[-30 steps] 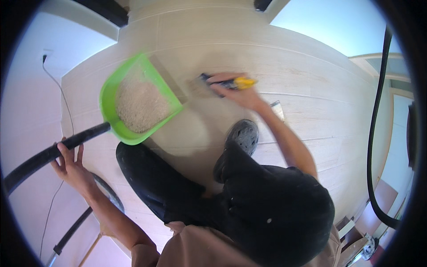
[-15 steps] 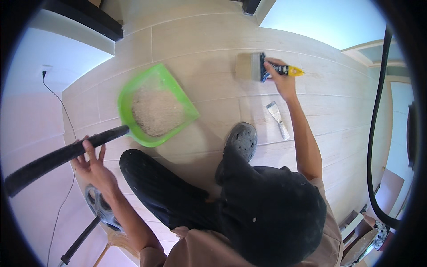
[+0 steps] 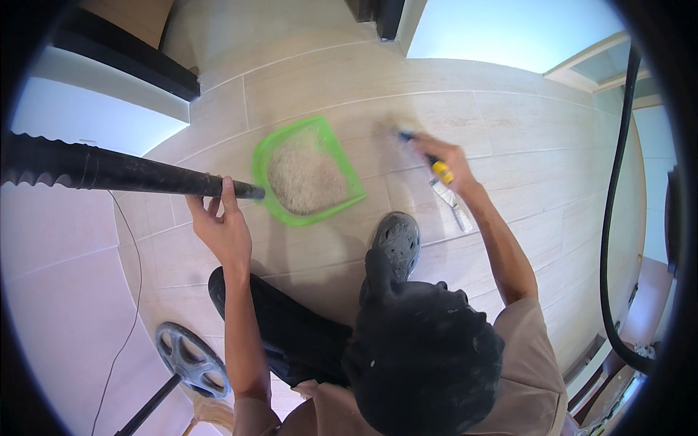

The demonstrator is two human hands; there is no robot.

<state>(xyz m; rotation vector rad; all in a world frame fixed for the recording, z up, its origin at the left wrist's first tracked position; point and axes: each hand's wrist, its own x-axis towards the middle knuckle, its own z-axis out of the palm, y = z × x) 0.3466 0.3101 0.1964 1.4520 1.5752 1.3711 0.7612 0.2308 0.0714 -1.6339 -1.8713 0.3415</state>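
Dustpan (image 3: 262, 156) | pale debris (image 3: 307, 178) inside | left hand (image 3: 228, 234) grasping handle (image 3: 160, 176) | right hand (image 3: 452, 161) grasping brush (image 3: 440, 169)

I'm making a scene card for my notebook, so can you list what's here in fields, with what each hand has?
Left hand: holding the black handle of the dustpan
Right hand: gripping the brush, slightly blurred, with a yellow handle end
Dustpan: bright green
Inside it: pale, grainy debris
Scraper: lying on the floor, near the right forearm
Shoe: grey, with holes
Lower left: grey wheel-shaped thing
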